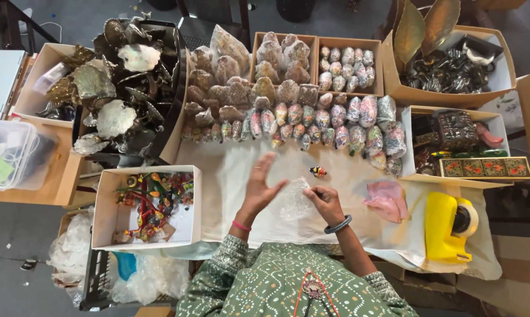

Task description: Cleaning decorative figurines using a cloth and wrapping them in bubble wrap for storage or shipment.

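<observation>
The person is sitting at the near edge of the table [229, 176], working a piece of clear bubble wrap [294, 199] over the white cloth. The right hand [325, 201] is pinching the wrap's right side, its grip pressed together on the film. The left hand [259, 186] is lifting beside the wrap with fingers spread wide, holding nothing. A small painted ornament [318, 171] is lying just beyond the wrap, apart from both hands.

A wide sweep of the left hand could be knocking that ornament, or reaching into the row of wrapped eggs [318, 120] along the far edge. Open room is only the bare cloth in the middle; the white box of ornaments [150, 202] is crowding the left side, and the pink cloth [387, 199] and yellow tape dispenser [447, 226] the right.
</observation>
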